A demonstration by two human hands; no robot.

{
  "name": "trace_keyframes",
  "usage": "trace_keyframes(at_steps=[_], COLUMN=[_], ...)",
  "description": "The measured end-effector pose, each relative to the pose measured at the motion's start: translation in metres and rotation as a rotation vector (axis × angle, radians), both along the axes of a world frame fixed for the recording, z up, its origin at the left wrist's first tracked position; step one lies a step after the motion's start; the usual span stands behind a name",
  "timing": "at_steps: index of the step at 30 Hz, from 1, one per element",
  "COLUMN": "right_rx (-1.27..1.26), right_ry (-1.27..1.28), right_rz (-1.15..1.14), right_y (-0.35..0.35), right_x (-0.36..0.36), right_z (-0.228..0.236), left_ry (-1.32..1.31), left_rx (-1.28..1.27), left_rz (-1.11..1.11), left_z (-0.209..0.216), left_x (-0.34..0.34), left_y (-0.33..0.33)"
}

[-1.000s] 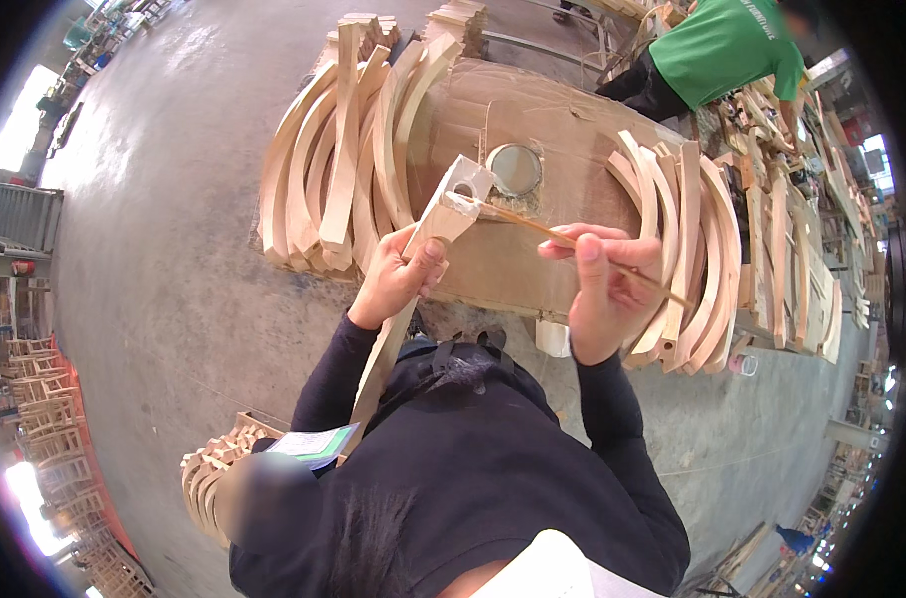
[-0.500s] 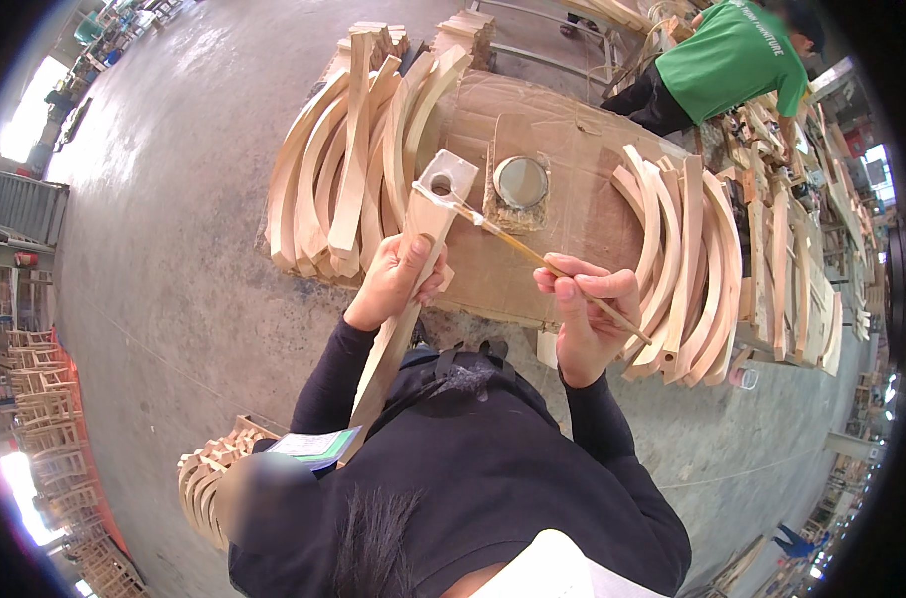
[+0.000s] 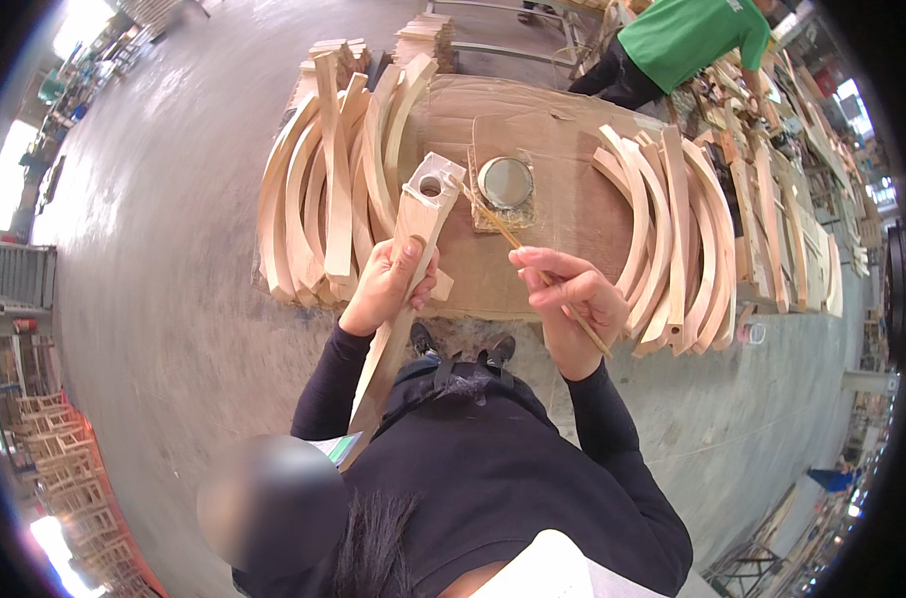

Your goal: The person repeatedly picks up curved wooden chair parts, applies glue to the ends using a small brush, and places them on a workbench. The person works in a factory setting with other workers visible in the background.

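Note:
My left hand grips a long pale wooden piece around its middle. The piece slants up from my body, and its wide upper end has a round hole. My right hand pinches a thin wooden stick. The stick's tip reaches toward the holed end of the piece. Just beyond the tip, a round metal tin sits on the brown-covered table.
Stacks of curved wooden parts lie on the table's left and right. More wooden parts fill a bench at the right. A person in a green shirt bends over at the far right. Grey concrete floor surrounds the table.
Both hands and the wooden piece have shifted lower and nearer to me in the picture. The stick's tip has come off the piece's upper end and now points toward the tin.

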State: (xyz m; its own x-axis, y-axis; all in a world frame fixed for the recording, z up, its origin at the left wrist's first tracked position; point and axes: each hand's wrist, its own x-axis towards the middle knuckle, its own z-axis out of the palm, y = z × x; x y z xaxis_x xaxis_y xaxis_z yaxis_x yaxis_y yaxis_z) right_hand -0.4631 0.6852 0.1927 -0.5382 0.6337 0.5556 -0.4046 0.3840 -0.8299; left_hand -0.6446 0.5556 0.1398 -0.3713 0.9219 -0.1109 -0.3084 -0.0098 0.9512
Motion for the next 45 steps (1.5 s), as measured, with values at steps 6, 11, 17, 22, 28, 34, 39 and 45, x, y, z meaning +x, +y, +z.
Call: trace_keyframes(at_steps=[6, 11, 17, 22, 28, 34, 39, 45], right_rx=[0.047, -0.014, -0.081, -0.093, -0.145, -0.306, -0.399, -0.475], right_ry=[-0.059, -0.008, 0.145, 0.214, 0.228, 0.250, 0.238, 0.214], right_rz=[-0.249, -0.639, -1.038, -1.274, -1.500, -1.572, -1.708, -1.762], right_y=[-0.003, 0.011, 0.028, 0.042, 0.069, 0.083, 0.077, 0.090], right_x=[0.028, 0.092, 0.211, 0.308, 0.457, 0.532, 0.573, 0.592], right_z=[0.006, 0.001, -0.008, -0.016, -0.046, -0.073, -0.090, -0.102], left_ry=[-0.011, 0.142, 1.037, 1.621, 2.097, 2.156, 2.136, 2.287], left_rx=[-0.045, -0.178, -0.096, 0.314, 1.108, 1.286, 1.357, 1.124], left_rz=[-0.170, -0.298, -0.557, -0.863, -0.870, -0.897, -0.832, -0.900], left_z=[0.012, 0.034, 0.082, 0.117, 0.104, 0.043, -0.011, -0.018], left_x=[-0.029, -0.029, 0.032, 0.119, 0.324, 0.446, 0.507, 0.541], left_y=[0.020, 0.053, 0.121, 0.220, 0.427, 0.576, 0.628, 0.646])
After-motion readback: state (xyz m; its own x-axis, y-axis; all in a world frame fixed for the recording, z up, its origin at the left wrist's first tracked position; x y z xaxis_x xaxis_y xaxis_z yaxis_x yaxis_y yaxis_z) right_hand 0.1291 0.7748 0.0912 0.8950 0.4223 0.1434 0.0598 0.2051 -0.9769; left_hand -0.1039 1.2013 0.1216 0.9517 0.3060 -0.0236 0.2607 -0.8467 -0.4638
